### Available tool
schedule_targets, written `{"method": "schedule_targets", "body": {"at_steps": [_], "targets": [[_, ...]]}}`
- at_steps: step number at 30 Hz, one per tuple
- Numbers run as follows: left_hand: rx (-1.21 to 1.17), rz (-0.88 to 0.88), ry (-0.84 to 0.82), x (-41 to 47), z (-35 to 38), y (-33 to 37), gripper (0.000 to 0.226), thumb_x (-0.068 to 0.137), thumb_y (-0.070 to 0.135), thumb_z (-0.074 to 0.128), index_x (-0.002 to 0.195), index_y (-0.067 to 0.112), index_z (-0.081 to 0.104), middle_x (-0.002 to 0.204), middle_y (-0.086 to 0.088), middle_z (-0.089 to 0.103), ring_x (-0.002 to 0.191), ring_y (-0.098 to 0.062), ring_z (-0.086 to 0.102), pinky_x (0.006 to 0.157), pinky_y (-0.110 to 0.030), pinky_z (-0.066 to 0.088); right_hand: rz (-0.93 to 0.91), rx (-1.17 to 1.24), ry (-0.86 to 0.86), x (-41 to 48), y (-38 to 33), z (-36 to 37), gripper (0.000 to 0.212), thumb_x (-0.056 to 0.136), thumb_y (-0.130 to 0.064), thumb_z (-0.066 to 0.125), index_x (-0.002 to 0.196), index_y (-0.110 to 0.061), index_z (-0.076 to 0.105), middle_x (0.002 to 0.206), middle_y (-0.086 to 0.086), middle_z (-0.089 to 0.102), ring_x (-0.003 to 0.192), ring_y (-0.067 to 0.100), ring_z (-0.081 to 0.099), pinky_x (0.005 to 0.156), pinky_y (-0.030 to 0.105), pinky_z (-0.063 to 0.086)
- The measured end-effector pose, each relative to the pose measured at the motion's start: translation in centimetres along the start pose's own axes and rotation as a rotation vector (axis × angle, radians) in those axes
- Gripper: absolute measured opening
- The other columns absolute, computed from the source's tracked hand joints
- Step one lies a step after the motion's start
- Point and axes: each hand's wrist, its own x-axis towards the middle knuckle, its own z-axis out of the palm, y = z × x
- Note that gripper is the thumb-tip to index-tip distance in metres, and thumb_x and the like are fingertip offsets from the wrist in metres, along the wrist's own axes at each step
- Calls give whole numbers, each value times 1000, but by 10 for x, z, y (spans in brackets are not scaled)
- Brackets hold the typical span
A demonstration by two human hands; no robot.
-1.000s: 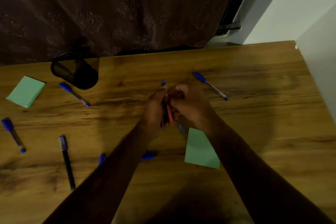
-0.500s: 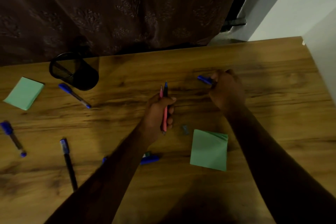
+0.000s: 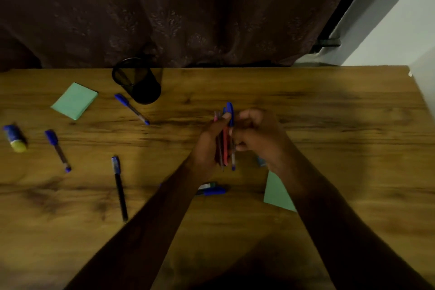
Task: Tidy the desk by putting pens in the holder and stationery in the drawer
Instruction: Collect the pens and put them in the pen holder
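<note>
A black mesh pen holder (image 3: 144,88) stands at the far edge of the wooden surface (image 3: 329,113), away and to the left of both hands. The left hand (image 3: 207,145), the nearer one, grips a bundle of pens (image 3: 225,146) whose long axis points toward the far edge. The right hand (image 3: 259,134), fingers curled, pinches a blue-capped pen (image 3: 230,112) against the bundle.

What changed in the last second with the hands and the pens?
The right hand reached out right, picked the blue-capped clear pen off the wooden desk and brought it back against the bundle of red and dark pens that the left hand grips. The black mesh holder, the green notepads and the other loose pens stayed put.
</note>
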Motion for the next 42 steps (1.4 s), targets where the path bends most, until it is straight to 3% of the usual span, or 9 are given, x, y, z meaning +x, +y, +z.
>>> {"method": "schedule_targets", "body": {"at_steps": [4, 10, 14, 21, 25, 29, 34, 38, 42], "targets": [[59, 65, 28, -28, -4, 5, 37, 101, 31, 47, 82, 12, 72, 59, -1, 63, 45, -13, 54, 42, -23, 38, -18, -49, -56, -20, 2, 30, 24, 87, 0, 68, 109, -11, 70, 86, 12, 75, 73, 24, 76, 65, 38, 64], [264, 129, 313, -57, -40, 5, 25, 98, 40, 56, 89, 18, 55, 56, 0, 44, 40, -14, 35, 41, -21, 25, -47, -85, -121, -28, 2, 52, 15, 89, -6, 73, 98, -18, 70, 83, 4, 75, 66, 15, 72, 57, 28, 59], [258, 161, 363, -80, -69, 16, 30, 97, 38, 60, 76, 22, 45, 56, 3, 37, 40, -12, 28, 42, -21, 22, -181, -415, -109, -24, 14, 62, 20, 83, -14, 78, 84, -32, 69, 79, -11, 70, 78, 12, 70, 72, 35, 59], [223, 200, 499, -111, -121, 28, 22, 92, 29, 68, 81, 18, 53, 54, 2, 37, 39, -14, 28, 38, -20, 26, -221, -931, -268, -33, 39, 92, 30, 77, -26, 82, 102, -34, 68, 110, -9, 66, 99, 11, 62, 83, 32, 55], [672, 149, 442, -126, -142, 31, 24, 87, 30, 73, 81, 17, 54, 54, 4, 46, 39, -12, 40, 38, -22, 31, -219, -957, -209, -38, 46, 100, 35, 77, -23, 82, 105, -35, 66, 114, -8, 60, 102, 10, 60, 82, 32, 55], [1262, 26, 326, -138, -150, 29, 33, 79, 45, 77, 89, 23, 55, 80, 5, 59, 73, -10, 57, 56, -26, 40, -178, -969, -180, -43, 46, 101, 41, 76, -19, 82, 112, -30, 66, 116, -6, 61, 103, 9, 59, 84, 31, 53], [1562, -57, 271, -144, -151, 5, 58, 75, 58, 74, 115, 20, 57, 106, 1, 63, 95, -16, 60, 79, -34, 52, -142, -919, -107, -55, 48, 100, 44, 77, -13, 80, 115, -32, 66, 115, -7, 62, 99, 7, 56, 81, 28, 49], [1693, -35, 302, -144, -147, -5, 57, 78, 54, 74, 115, 14, 59, 108, -5, 64, 99, -22, 61, 70, -31, 45, -110, -875, -46, -66, 56, 95, 43, 75, -10, 80, 111, -31, 68, 112, -5, 64, 102, 12, 61, 83, 30, 52], [1659, -33, 296, -145, -149, -5, 42, 79, 39, 73, 111, 15, 61, 96, -2, 63, 84, -19, 58, 64, -30, 42, -107, -869, 20, -74, 65, 88, 44, 76, -8, 80, 112, -29, 67, 114, -3, 61, 104, 14, 60, 80, 26, 47]]}}
